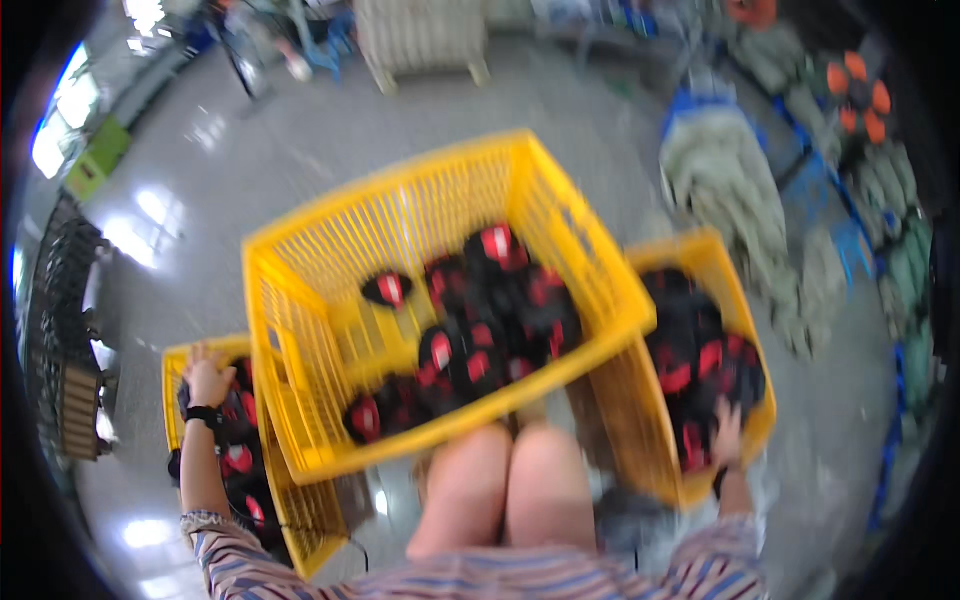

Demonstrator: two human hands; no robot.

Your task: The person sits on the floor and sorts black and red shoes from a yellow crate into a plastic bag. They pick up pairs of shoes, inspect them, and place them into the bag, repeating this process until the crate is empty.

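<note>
A large yellow plastic crate (440, 190) stands tilted in front of my knees, with several black and red rounded items (480, 355) heaped toward its near right side; blur hides their exact kind. My left hand (208, 380) reaches over the far end of a left yellow crate (325, 520), fingers apart above similar black and red items (238, 458). On the other side, my right hand (727, 435) rests fingers spread on the black and red pile (705, 355) inside a right yellow crate (645, 420). Neither hand visibly holds anything.
Grey-green cloth (725, 170) lies heaped on the floor at the right, near blue frames and more cloth. A pale cart (422, 35) stands at the far side. Dark stacked goods (65, 270) and a wooden crate (80, 410) line the left.
</note>
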